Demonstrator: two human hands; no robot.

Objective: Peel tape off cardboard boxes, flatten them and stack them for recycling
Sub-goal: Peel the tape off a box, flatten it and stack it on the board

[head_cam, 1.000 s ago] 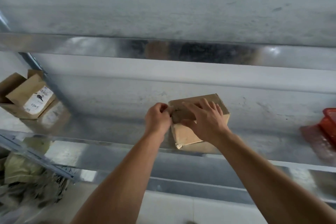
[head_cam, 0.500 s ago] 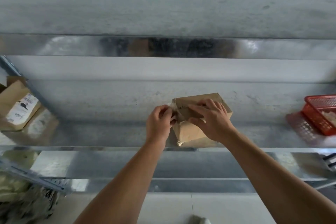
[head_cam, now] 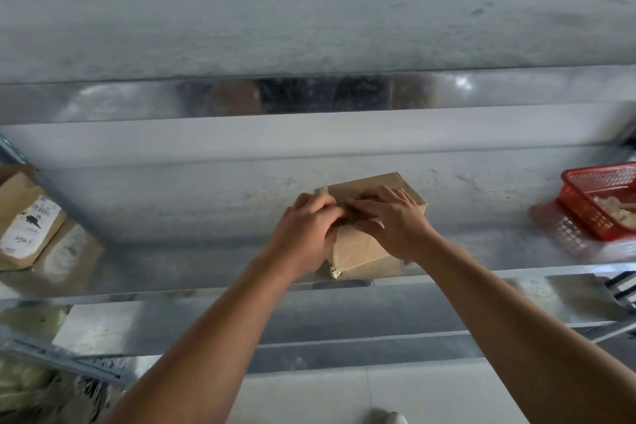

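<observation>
A small brown cardboard box (head_cam: 358,248) stands on the shiny metal shelf (head_cam: 172,268), near its front edge. Clear tape runs along the box's top seam. My left hand (head_cam: 303,234) is at the box's near left top corner, fingers curled and pinching at the tape end there. My right hand (head_cam: 392,220) lies across the box top with fingers spread flat, pressing it down. The two hands touch over the seam, and they hide most of the tape.
More cardboard boxes (head_cam: 27,220), one with a white label, sit at the shelf's left end. A red plastic basket (head_cam: 599,203) holding crumpled pale material stands at the right end. A second shelf (head_cam: 309,45) hangs overhead. Below lies a white tiled floor (head_cam: 309,399).
My left hand has closed in against my right hand at the box's top seam. The view has shifted, showing more of the red basket on the right.
</observation>
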